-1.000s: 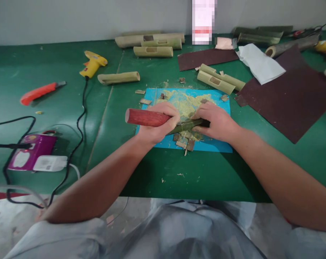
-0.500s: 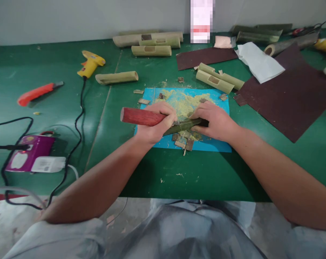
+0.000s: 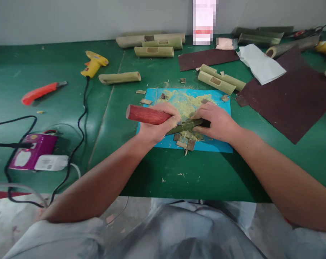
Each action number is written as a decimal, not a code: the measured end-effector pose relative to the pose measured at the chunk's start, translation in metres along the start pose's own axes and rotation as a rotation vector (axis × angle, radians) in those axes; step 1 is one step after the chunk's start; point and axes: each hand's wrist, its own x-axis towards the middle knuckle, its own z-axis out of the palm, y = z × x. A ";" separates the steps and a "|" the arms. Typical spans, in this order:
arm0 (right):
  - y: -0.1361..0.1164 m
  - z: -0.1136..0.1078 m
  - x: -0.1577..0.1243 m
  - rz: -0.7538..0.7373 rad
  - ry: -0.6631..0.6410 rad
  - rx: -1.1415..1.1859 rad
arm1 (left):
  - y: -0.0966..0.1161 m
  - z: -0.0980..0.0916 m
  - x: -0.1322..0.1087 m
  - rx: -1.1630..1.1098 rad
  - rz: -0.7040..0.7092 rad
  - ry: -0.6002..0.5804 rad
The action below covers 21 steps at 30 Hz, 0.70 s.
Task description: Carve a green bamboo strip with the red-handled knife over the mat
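My left hand is closed around the red wooden handle of a carving knife. The handle points left, and only a bit of metal blade shows beyond my fingers, against a dark green bamboo piece. On the right, my right hand pinches that bamboo between thumb and fingers, covering its far end. The bamboo lies slantwise over a blue mat strewn with pale shavings. Several cut bamboo chips lie just in front of it.
Behind the mat are notched bamboo tubes and a plain bamboo tube. To the left lie a yellow glue gun, a red-handled cutter and a purple power box with cables. Dark brown sheets and white paper lie right.
My left hand and the knife have shifted slightly right along the bamboo, the handle's end a little higher. My right hand keeps its grip. The whole view has moved slightly.
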 end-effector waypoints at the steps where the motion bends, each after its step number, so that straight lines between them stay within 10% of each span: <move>1: 0.000 0.000 0.000 0.000 0.003 0.001 | 0.001 0.000 0.000 -0.001 -0.001 0.000; 21: 0.001 0.001 0.000 0.004 0.001 -0.005 | 0.003 0.001 0.001 0.025 -0.017 0.007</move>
